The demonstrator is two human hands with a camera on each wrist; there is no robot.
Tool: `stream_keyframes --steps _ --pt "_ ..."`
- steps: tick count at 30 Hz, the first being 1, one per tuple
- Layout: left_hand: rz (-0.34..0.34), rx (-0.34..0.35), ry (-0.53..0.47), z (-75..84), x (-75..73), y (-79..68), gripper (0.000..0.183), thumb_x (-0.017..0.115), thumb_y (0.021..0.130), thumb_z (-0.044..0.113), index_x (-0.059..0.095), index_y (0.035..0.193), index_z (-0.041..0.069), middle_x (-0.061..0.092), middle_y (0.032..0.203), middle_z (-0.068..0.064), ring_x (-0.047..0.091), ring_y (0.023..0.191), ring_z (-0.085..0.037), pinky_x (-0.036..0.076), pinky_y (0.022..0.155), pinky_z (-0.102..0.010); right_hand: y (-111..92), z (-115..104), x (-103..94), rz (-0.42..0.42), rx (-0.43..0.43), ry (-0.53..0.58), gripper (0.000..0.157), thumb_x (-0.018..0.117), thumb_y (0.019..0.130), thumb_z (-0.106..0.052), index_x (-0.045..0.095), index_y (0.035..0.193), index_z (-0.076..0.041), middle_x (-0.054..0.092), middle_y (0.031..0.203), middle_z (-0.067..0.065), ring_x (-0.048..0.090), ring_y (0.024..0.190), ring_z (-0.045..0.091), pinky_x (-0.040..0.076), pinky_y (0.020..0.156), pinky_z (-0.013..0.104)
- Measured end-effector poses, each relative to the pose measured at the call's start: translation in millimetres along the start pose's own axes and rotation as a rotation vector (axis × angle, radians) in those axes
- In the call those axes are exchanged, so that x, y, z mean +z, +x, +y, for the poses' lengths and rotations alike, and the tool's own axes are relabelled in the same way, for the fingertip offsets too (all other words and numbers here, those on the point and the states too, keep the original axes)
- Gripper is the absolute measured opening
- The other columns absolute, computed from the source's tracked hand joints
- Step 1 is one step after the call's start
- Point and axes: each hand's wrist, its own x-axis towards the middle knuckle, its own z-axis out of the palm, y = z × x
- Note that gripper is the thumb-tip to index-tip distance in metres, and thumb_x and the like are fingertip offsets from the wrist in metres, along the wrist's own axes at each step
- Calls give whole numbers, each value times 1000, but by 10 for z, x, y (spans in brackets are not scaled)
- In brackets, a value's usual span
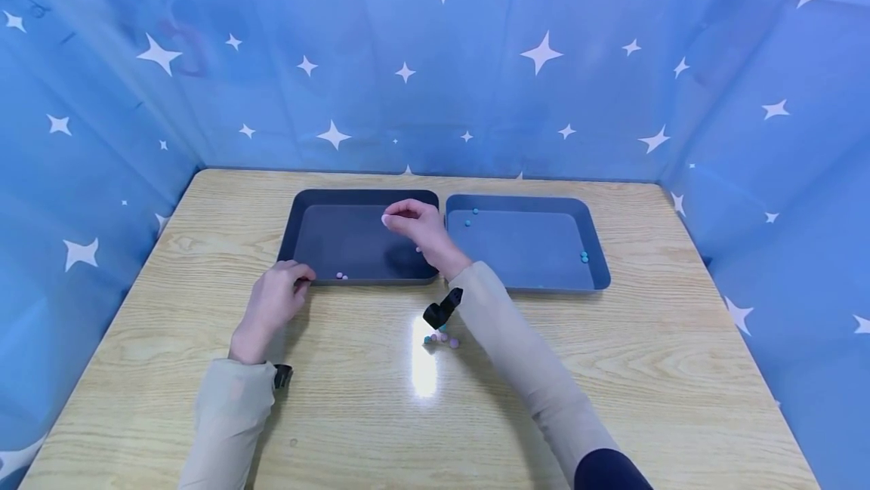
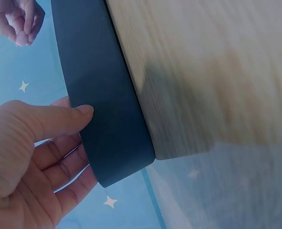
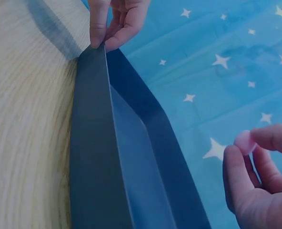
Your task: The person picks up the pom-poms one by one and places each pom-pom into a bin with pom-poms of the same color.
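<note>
Over the dark left tray (image 1: 340,237), my right hand (image 1: 423,232) pinches a small pink ball (image 3: 244,142) between thumb and fingertips. The ball is held above the tray floor. My left hand (image 1: 275,295) grips the tray's near-left corner; in the left wrist view the thumb (image 2: 84,114) lies on the wall (image 2: 105,95) with the other fingers behind it. Inside that tray, pink balls (image 1: 340,275) lie by the near wall, and another pink ball (image 1: 418,249) shows just under my right hand.
A blue-grey right tray (image 1: 523,248) stands beside the left one, with several teal balls (image 1: 584,257) in it. On the wooden table (image 1: 353,414), in front of the trays, a cluster of pink balls (image 1: 455,343) and teal balls (image 1: 427,340) lies near my right forearm. A starry blue curtain (image 1: 476,97) surrounds the table.
</note>
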Motion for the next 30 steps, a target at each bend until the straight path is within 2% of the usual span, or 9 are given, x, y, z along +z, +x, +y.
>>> stream_keyframes --steps 7,13,18,25,30 --pt "23 1 -3 -8 -3 -5 15 63 72 -12 68 78 0 64 78 -12 61 75 -31 49 61 -45 137 -30 62 27 80 60 16 66 86 -9 64 100 -1 63 96 8 55 111 38 43 98 43" --pt "28 3 -4 -16 7 -10 15 63 72 -12 69 79 0 64 78 -12 60 75 -31 49 61 -44 222 -5 42 47 125 4 21 66 87 -15 64 105 -4 65 102 7 58 110 30 39 101 45" --pt "28 5 -1 -11 7 -7 15 63 72 -12 69 79 0 65 78 -12 61 75 -31 49 61 -44 269 55 42 58 140 -36 19 66 88 -16 64 104 -5 64 104 7 60 108 27 39 100 44" --pt "21 -3 -3 1 9 0 16 64 72 -14 69 78 0 65 78 -13 61 76 -32 49 62 -45 323 108 87 71 137 6 16 64 88 -8 63 101 0 62 100 11 58 109 34 44 96 41" --pt "13 -15 -5 2 8 0 17 64 71 -14 69 79 0 65 79 -14 61 76 -32 49 61 -44 336 94 111 93 140 -33 17 64 87 -7 63 102 1 62 100 11 60 105 31 46 94 39"
